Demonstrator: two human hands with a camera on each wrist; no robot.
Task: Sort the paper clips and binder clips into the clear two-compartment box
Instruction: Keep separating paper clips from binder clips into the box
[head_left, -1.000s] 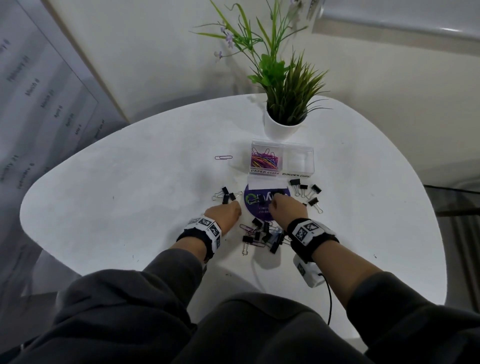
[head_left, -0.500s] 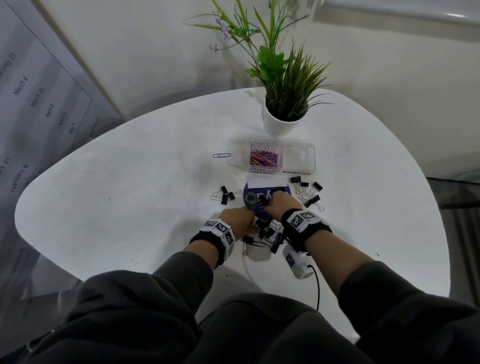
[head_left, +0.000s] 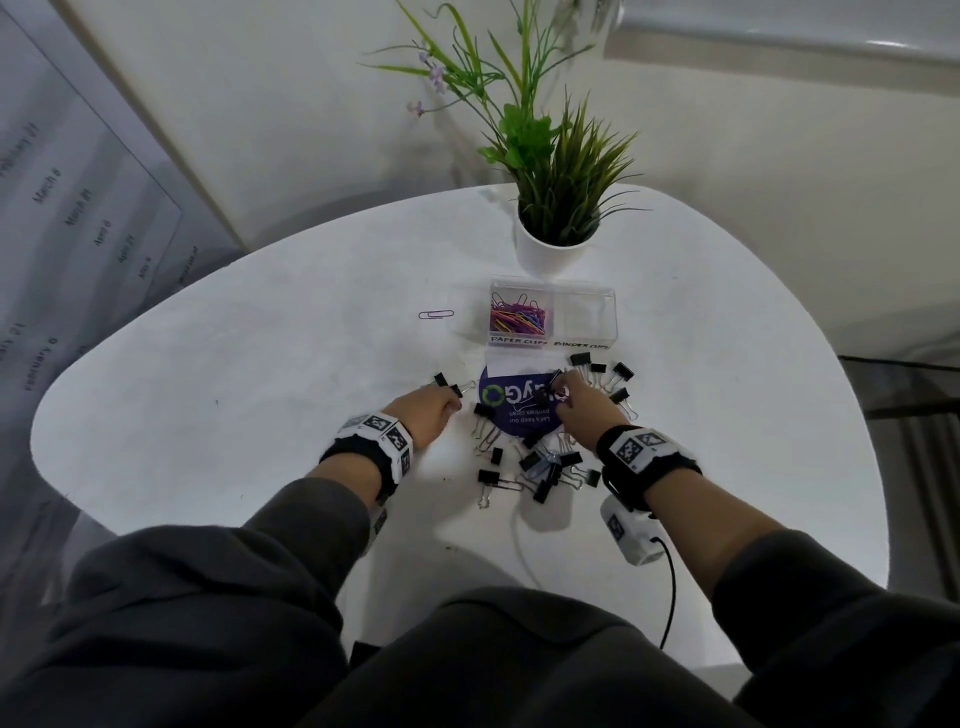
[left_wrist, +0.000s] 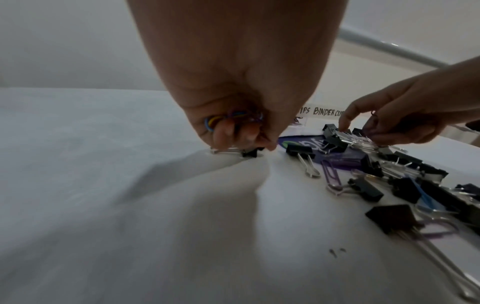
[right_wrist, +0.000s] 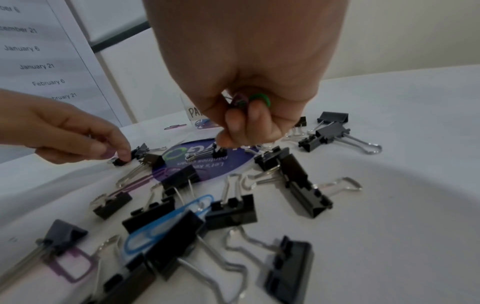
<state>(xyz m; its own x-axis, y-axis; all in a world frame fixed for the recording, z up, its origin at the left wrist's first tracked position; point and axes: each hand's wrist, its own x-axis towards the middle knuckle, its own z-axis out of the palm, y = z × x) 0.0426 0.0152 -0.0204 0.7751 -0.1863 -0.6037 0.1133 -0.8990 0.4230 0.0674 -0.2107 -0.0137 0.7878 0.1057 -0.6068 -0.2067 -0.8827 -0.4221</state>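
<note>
Both hands, left hand and right hand, farther apart than 0.5 s ago.

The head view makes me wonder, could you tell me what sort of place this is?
Probably an office or a shared workplace room: a printed schedule of dates hangs on the wall, a round white table carries scattered stationery, and a potted plant stands by a labelled clear box.

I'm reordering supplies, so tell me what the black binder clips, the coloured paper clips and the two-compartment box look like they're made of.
Binder clips: likely painted sheet metal, satin black folded bodies, with shiny bare wire handles. Paper clips: thin bent wire in bright colours, probably plastic-coated; the blue paper clip shows a smooth, glossy skin. Two-compartment box: see-through walls with glinting edges, apparently rigid clear plastic.
</note>
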